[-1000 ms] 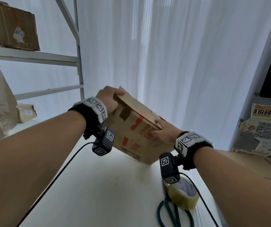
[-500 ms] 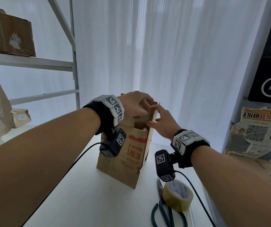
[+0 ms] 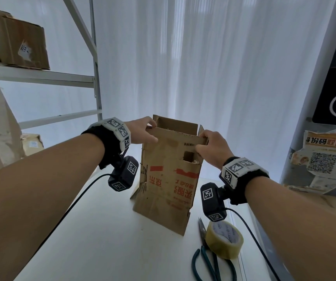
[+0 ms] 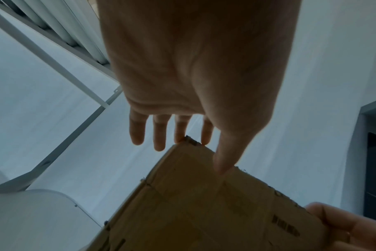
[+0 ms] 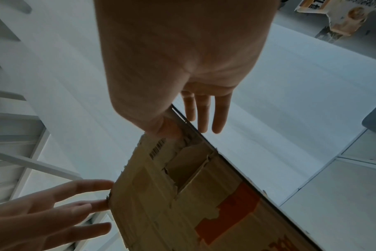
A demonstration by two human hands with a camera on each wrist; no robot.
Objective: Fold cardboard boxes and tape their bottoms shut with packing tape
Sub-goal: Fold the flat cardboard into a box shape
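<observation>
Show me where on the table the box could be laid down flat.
Free: the white table left of the cardboard box, under the left forearm, up to the black cable. Crowded: right of the box, where the tape roll and the scissors lie by the table edge.

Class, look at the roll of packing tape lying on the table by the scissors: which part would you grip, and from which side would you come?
Grip the roll of packing tape across its outer rim, coming from above on the right. It lies flat with its hole up, so thumb and fingers can likely span it. The scissors lie partly under its left side, and the cardboard box stands beyond, so the right seems freer.
</observation>
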